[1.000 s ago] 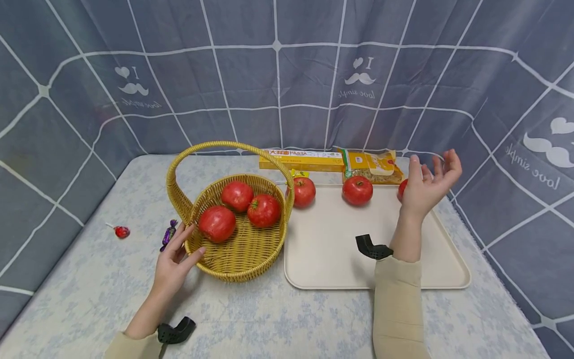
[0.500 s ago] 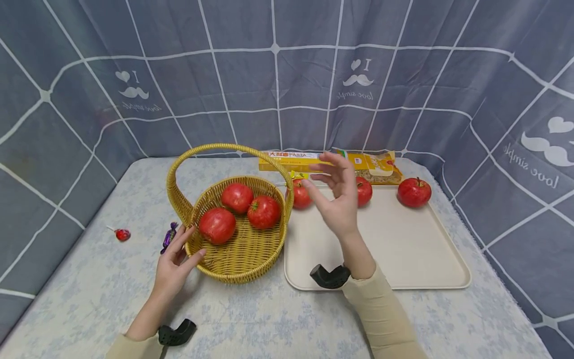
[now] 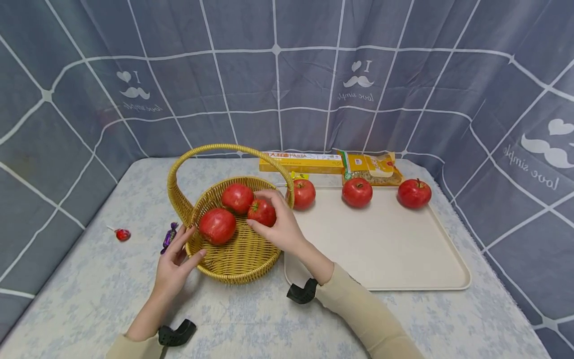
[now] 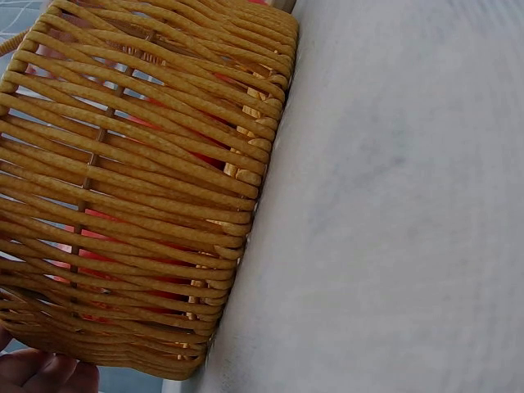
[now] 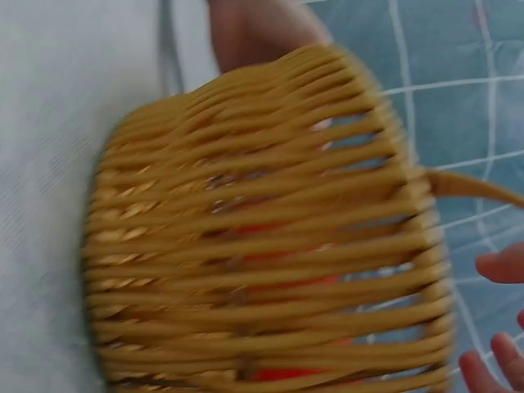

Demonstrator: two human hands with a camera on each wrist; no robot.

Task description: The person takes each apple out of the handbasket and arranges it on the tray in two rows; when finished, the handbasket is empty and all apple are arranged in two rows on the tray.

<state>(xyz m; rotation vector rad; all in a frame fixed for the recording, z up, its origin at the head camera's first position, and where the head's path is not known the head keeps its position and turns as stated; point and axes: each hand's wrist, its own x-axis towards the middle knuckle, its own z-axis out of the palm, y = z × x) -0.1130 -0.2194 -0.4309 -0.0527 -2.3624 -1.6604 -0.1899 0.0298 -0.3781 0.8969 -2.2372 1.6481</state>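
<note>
Seen from my head, with twelve o'clock straight away from me: a round wicker basket (image 3: pixel 239 275) stands upright on the cloth, its tall handle arching over it. My left hand (image 3: pixel 172 265) steadies its rim at nine o'clock, thumb laid over the edge, other fingers against the outside. Inside are three red apples: one at ten o'clock (image 3: pixel 217 226), one near twelve (image 3: pixel 237 198), and one at two (image 3: pixel 261 213). My right hand (image 3: pixel 282 227) reaches in from four o'clock, thumb and fingers curved, half open, around that two o'clock apple; whether they grip it I cannot tell, and the right wrist view is blurred. At three o'clock, just beside the basket, lies a cream tray (image 3: pixel 381 244), with a row of red apples (image 3: pixel 357 192) along its far edge. I judge the step to be taking hold of the apple; the next move calls for closing snugly, then lifting clear of the rim and handle.
</note>
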